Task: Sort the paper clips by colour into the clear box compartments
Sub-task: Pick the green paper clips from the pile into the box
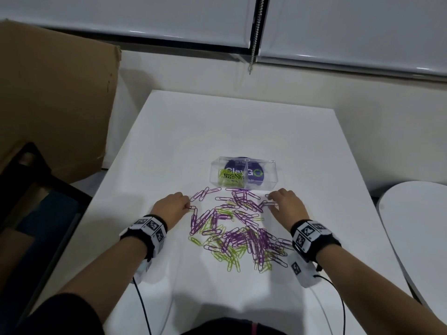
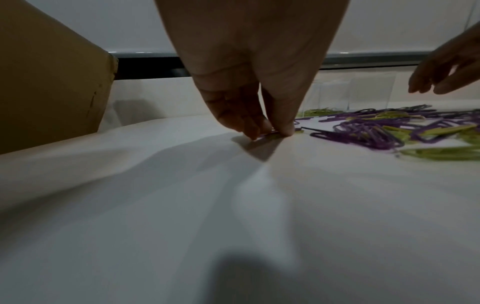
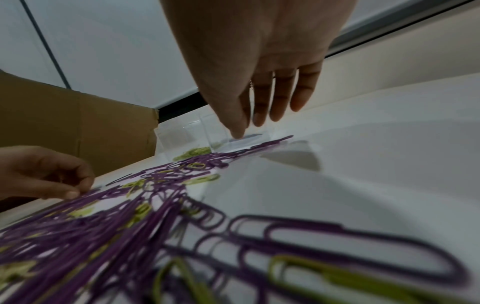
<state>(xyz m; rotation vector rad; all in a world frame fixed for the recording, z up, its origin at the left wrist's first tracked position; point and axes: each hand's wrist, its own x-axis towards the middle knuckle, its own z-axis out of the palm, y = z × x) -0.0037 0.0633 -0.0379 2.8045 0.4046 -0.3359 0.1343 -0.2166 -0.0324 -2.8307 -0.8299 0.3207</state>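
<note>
A loose pile of purple and green paper clips (image 1: 242, 230) lies on the white table (image 1: 217, 131) in front of me. Behind it stands the clear box (image 1: 243, 174); its left compartment holds green clips (image 1: 229, 177), and the right one shows only a purple label through its floor. My left hand (image 1: 189, 207) is at the pile's left edge, and thumb and fingers (image 2: 271, 132) pinch a purple clip against the table. My right hand (image 1: 270, 201) is at the pile's right, just before the box. Its fingers (image 3: 283, 98) are straight, with the thumb tip down by a purple clip.
A big cardboard box (image 1: 55, 93) leans at the table's left side, with a dark chair (image 1: 36, 189) below it. A round white surface (image 1: 416, 226) is at the right. Window blinds and a bead chain (image 1: 254, 44) hang behind. Thin cables trail from both wrists.
</note>
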